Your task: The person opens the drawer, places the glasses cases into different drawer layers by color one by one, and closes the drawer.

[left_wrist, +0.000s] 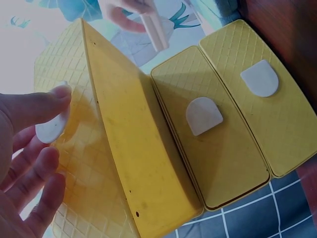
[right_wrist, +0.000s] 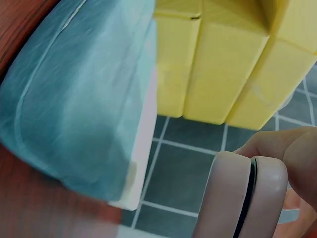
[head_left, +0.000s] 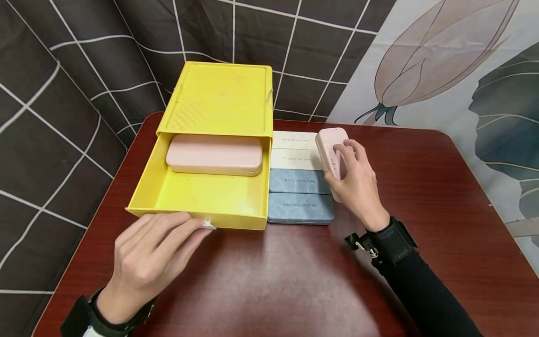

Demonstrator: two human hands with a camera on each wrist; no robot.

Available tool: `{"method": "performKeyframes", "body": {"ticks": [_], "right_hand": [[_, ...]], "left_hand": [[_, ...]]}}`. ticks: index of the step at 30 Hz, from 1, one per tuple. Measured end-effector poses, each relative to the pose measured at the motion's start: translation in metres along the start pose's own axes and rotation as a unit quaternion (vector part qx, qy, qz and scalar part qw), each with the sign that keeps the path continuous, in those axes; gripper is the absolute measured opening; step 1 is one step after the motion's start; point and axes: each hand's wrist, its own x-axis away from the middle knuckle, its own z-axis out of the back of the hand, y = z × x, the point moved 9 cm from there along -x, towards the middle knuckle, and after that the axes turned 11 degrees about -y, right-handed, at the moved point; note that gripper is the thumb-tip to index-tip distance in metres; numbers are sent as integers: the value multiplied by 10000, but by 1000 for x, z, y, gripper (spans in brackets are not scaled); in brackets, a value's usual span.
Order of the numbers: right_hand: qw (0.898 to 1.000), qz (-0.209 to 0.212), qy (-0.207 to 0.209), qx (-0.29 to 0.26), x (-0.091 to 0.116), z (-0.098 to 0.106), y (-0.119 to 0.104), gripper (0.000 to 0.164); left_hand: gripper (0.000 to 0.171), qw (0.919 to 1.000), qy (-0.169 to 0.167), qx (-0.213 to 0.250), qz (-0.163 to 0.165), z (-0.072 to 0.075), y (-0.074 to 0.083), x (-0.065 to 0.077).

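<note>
A yellow drawer (head_left: 202, 192) stands pulled out of a yellow drawer cabinet (head_left: 227, 96). My left hand (head_left: 153, 255) pinches the small white handle (left_wrist: 52, 126) on its front between thumb and fingers. Inside the drawer, a pink glasses case (head_left: 214, 154) lies crosswise at the back. My right hand (head_left: 358, 185) grips a second pink glasses case (head_left: 330, 142), held tilted by its sides, right of the stacked cases. Its rounded end with a dark seam shows in the right wrist view. Beside the drawer are two blue glasses cases (head_left: 301, 208) and two white glasses cases (head_left: 294, 140), with printed lettering on them.
Two more shut drawers with white tabs (left_wrist: 204, 116) show in the left wrist view. The reddish-brown table (head_left: 421, 187) carries everything. Behind it hangs a dark cloth with white grid lines (head_left: 252, 37), and a flower-patterned cloth (head_left: 446, 56) hangs at the right.
</note>
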Motion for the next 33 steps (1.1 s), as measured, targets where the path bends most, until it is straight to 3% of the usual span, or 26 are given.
{"method": "performKeyframes", "body": {"ticks": [5,14,33], "right_hand": [[9990,373,262,40,4,9,-21,52],[9964,690,499,-9,11,21,-45,50],[9888,1312,620,-339,24,48,-98,54]], "left_hand": [[16,9999,108,8,-46,0,1,-1],[15,9999,95,-2,-49,0,-1,3],[17,10000,-44,21,33,1,1,0]]}}
